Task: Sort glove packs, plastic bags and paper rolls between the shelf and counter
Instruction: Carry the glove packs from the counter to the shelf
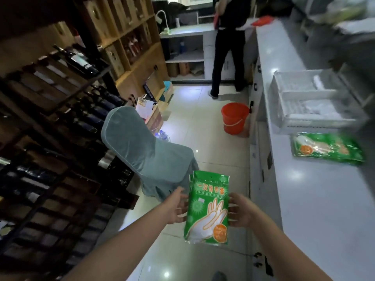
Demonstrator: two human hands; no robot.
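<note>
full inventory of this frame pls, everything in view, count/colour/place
held glove pack: 1, green, upright between both hands, over the floor
counter glove pack: at least 1 (blurred), green, flat on the counter, next to the basket
counter: 1, white, right side
basket: 1, white, on the counter
bucket: 1, orange, on the floor by the counter
chair: 1, grey-green cover, mid-floor
wine bottles: many, dark, rack on the left
wooden shelf: 1, tan, left rear
other person: 1, dark clothes, standing at far end
left hand: 1, holds the pack's left edge
right hand: 1, holds the pack's right edge
</note>
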